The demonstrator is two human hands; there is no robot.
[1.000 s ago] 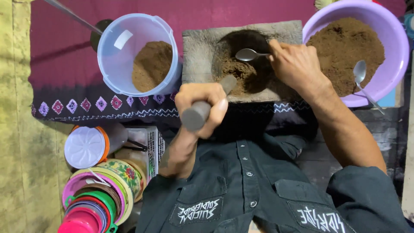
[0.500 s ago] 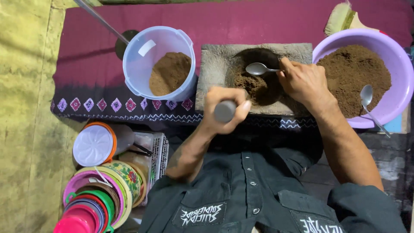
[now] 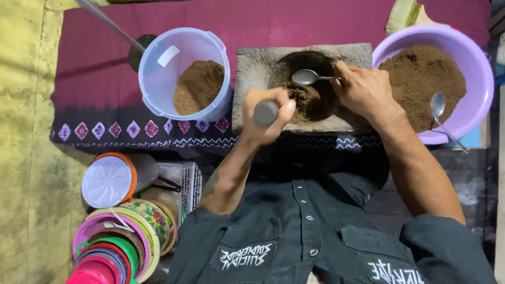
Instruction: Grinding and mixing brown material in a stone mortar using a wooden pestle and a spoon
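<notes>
A person in a dark button-up shirt (image 3: 310, 236) works over a magenta cloth (image 3: 294, 23) spread on a yellow floor covering (image 3: 23, 158), seen from directly above. To the right of both hands sits a lilac basin (image 3: 481, 79) heaped with brown powder (image 3: 421, 79), a second spoon (image 3: 439, 108) lying on its near slope with its handle running out over the rim. Between the hands lies a grey stone slab (image 3: 252, 68) with a dark hollow holding a mound of the same powder (image 3: 310, 100). To the left of the left hand stands a clear plastic tub (image 3: 158, 79), partly filled with powder. Lower left, near the person's left elbow, is a stack of coloured lids and containers (image 3: 115, 247), topped by a white lid with an orange rim (image 3: 108, 181).

The left hand (image 3: 265, 115) is wrapped firmly around a grey cylindrical pestle (image 3: 264, 112), which points almost straight up at the camera, so only its round end shows; its lower end is hidden. The right hand (image 3: 363, 89) pinches the handle of a metal spoon (image 3: 307, 77). The spoon's long axis runs left to right, its bowl pointing left, away from the fingers, over the hollow just above the mound.
</notes>
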